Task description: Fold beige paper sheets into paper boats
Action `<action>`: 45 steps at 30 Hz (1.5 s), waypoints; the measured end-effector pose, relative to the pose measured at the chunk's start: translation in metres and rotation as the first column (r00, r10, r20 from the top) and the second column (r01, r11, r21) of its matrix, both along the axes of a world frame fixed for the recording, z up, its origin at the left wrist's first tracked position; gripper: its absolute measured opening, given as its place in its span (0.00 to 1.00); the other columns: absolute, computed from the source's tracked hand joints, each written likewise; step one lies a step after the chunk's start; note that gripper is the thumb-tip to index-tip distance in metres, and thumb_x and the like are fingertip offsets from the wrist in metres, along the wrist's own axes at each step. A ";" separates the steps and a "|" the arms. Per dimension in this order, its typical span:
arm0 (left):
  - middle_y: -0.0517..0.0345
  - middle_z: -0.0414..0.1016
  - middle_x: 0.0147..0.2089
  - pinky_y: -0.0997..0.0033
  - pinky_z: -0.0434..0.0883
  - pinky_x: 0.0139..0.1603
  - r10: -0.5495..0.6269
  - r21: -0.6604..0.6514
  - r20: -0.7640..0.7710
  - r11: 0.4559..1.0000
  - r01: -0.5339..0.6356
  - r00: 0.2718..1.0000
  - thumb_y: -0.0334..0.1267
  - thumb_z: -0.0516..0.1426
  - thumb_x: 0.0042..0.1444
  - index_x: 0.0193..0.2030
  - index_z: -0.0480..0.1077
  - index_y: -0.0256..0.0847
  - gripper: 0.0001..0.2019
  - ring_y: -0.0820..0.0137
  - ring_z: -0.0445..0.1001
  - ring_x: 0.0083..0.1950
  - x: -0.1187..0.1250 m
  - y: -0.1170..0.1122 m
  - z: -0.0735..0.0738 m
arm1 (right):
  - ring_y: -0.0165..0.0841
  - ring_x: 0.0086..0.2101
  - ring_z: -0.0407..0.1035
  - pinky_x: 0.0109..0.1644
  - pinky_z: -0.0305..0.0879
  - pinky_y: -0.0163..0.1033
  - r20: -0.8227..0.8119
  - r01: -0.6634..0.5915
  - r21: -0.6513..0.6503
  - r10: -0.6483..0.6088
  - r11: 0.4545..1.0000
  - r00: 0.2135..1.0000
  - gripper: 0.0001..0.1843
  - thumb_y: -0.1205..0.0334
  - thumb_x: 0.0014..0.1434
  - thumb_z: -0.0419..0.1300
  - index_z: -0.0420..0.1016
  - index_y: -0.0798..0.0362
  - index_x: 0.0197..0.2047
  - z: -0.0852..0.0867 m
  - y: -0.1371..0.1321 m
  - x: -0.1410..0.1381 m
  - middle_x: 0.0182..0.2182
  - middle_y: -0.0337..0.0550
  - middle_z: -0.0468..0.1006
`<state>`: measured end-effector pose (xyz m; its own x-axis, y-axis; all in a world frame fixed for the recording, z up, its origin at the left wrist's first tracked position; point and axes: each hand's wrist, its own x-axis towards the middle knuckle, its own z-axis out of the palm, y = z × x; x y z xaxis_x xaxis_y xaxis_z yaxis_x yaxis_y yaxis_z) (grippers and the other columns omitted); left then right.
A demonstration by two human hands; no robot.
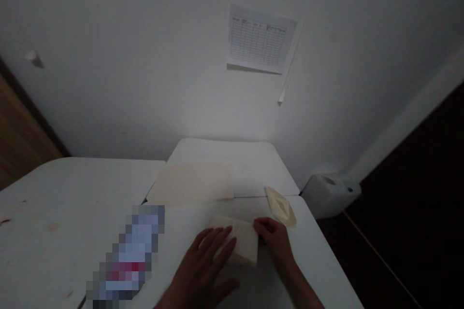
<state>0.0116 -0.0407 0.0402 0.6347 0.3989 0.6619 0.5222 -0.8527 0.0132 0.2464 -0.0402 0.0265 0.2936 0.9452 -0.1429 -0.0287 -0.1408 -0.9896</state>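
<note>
Currently left hand (205, 263) spread on cream paper (247, 244), fingers apart; right hand (277, 241) pinches its far-right corner, near folded piece (281, 206).

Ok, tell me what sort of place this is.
Probably a workroom or craft space: white tables stand together by a wall, a printed grid hangs on it, and what looks like folded paper lies under the left hand.
</note>
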 end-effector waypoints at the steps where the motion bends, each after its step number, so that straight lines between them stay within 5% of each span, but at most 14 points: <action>1: 0.46 0.69 0.61 0.56 0.62 0.61 0.000 0.054 -0.036 0.999 0.002 0.999 0.45 0.60 0.56 0.61 0.64 0.40 0.27 0.57 0.66 0.60 0.003 0.000 0.001 | 0.37 0.27 0.73 0.29 0.71 0.40 -0.010 0.007 -0.001 -0.007 1.000 1.000 0.26 0.41 0.42 0.69 0.79 0.56 0.34 0.001 0.000 -0.002 0.28 0.47 0.79; 4: 0.50 0.76 0.53 0.59 0.62 0.59 0.019 0.142 -0.014 0.990 -0.016 1.000 0.34 0.56 0.60 0.54 0.70 0.40 0.15 0.61 0.71 0.55 0.010 0.002 0.002 | 0.37 0.27 0.72 0.29 0.72 0.41 -0.034 0.021 0.000 -0.021 1.000 0.999 0.27 0.41 0.41 0.69 0.79 0.57 0.34 0.003 0.000 -0.008 0.28 0.47 0.79; 7: 0.52 0.79 0.46 0.60 0.68 0.52 -0.035 0.114 0.073 0.993 0.027 0.997 0.26 0.51 0.61 0.48 0.72 0.41 0.13 0.63 0.75 0.47 0.011 0.007 0.007 | 0.35 0.25 0.71 0.29 0.72 0.40 -0.055 0.019 0.003 -0.018 1.000 0.998 0.26 0.41 0.42 0.69 0.78 0.57 0.33 0.006 0.000 -0.013 0.27 0.46 0.78; 11: 0.54 0.80 0.38 0.67 0.73 0.42 -0.024 -0.208 0.256 0.975 0.080 0.966 0.31 0.52 0.62 0.43 0.74 0.43 0.10 0.67 0.76 0.37 0.017 0.012 0.023 | 0.33 0.25 0.69 0.24 0.68 0.35 -0.015 0.025 0.108 -0.024 0.994 1.000 0.26 0.39 0.50 0.63 0.79 0.57 0.32 0.016 0.001 -0.015 0.24 0.44 0.75; 13: 0.56 0.78 0.30 0.73 0.72 0.34 0.131 -0.485 0.390 0.871 0.082 0.912 0.37 0.54 0.63 0.34 0.75 0.41 0.10 0.70 0.74 0.30 0.022 0.015 0.029 | 0.35 0.31 0.71 0.30 0.70 0.36 -0.014 -0.024 0.208 0.028 0.978 1.000 0.25 0.39 0.54 0.60 0.79 0.55 0.34 0.021 0.003 -0.017 0.30 0.45 0.77; 15: 0.58 0.76 0.25 0.76 0.69 0.27 0.318 -0.705 0.467 0.697 0.130 0.825 0.44 0.56 0.61 0.28 0.74 0.40 0.14 0.70 0.73 0.26 0.028 0.018 0.031 | 0.37 0.37 0.72 0.37 0.72 0.38 -0.054 -0.114 0.251 0.132 0.961 0.990 0.25 0.39 0.56 0.59 0.78 0.54 0.39 0.025 0.006 -0.020 0.36 0.46 0.78; 18: 0.57 0.77 0.26 0.76 0.69 0.25 0.477 -0.842 0.493 0.473 0.260 0.728 0.51 0.58 0.56 0.27 0.74 0.38 0.18 0.67 0.74 0.28 0.033 0.023 0.024 | 0.37 0.36 0.73 0.35 0.71 0.38 -0.087 -0.163 0.191 0.182 0.968 0.979 0.27 0.38 0.53 0.62 0.76 0.54 0.42 0.024 0.013 -0.028 0.37 0.46 0.78; 22: 0.55 0.79 0.28 0.74 0.71 0.27 0.488 -0.859 0.503 0.371 0.353 0.713 0.53 0.60 0.53 0.29 0.75 0.37 0.18 0.65 0.76 0.30 0.036 0.028 0.009 | 0.33 0.27 0.71 0.27 0.65 0.34 -0.063 -0.120 0.104 0.127 0.987 0.990 0.28 0.38 0.49 0.64 0.76 0.57 0.40 0.015 0.026 -0.033 0.29 0.44 0.78; 25: 0.53 0.80 0.30 0.71 0.74 0.31 0.482 -0.852 0.517 0.371 0.370 0.707 0.51 0.61 0.52 0.31 0.76 0.37 0.16 0.62 0.78 0.33 0.036 0.035 0.002 | 0.35 0.27 0.72 0.28 0.65 0.36 -0.049 -0.137 0.098 0.143 0.986 0.989 0.29 0.39 0.46 0.67 0.77 0.58 0.39 0.010 0.037 -0.032 0.29 0.46 0.79; 31: 0.50 0.82 0.34 0.63 0.76 0.38 0.593 -0.843 0.527 0.456 0.286 0.609 0.51 0.63 0.48 0.35 0.77 0.38 0.17 0.58 0.80 0.37 0.032 0.059 -0.007 | 0.38 0.30 0.73 0.33 0.67 0.39 -0.004 -0.167 0.110 0.168 0.980 0.986 0.26 0.41 0.45 0.68 0.78 0.58 0.35 0.007 0.055 -0.032 0.29 0.47 0.80; 45: 0.52 0.82 0.33 0.67 0.77 0.35 0.651 -0.850 0.524 0.439 0.290 0.550 0.48 0.63 0.49 0.35 0.77 0.39 0.14 0.61 0.81 0.35 0.025 0.065 -0.014 | 0.33 0.26 0.68 0.29 0.63 0.35 0.126 -0.226 0.060 0.218 0.972 0.968 0.21 0.48 0.46 0.68 0.80 0.58 0.34 0.000 0.072 -0.037 0.26 0.43 0.78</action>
